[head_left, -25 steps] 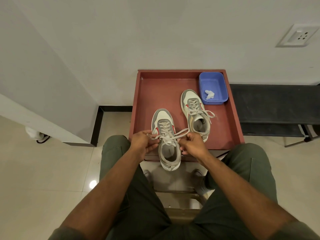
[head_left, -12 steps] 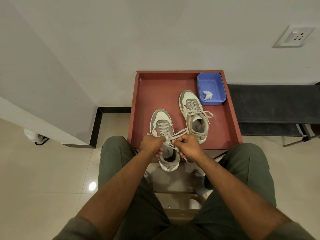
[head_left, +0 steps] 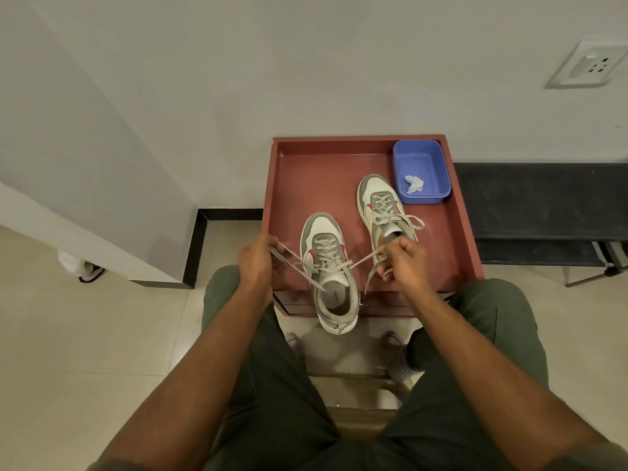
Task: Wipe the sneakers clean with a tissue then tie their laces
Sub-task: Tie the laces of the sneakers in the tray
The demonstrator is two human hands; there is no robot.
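Two white and grey sneakers with red accents sit on a red tray table (head_left: 339,175). The near sneaker (head_left: 331,290) overhangs the table's front edge, its heel toward me. My left hand (head_left: 256,258) grips one end of its lace (head_left: 292,258) and my right hand (head_left: 406,260) grips the other end, both pulled taut and out to the sides over the tongue. The far sneaker (head_left: 382,209) lies to the right and further back with its lace in a bow. A crumpled white tissue (head_left: 414,182) rests inside a blue plastic tub (head_left: 436,171).
The tub stands in the table's back right corner. A dark bench (head_left: 543,205) runs along the wall to the right. White walls stand behind and to the left. A wall socket (head_left: 582,66) is at the upper right. My knees flank the table's front.
My hands were close together over the near sneaker's tongue; they have drawn apart sideways, pulling the two lace ends tight.
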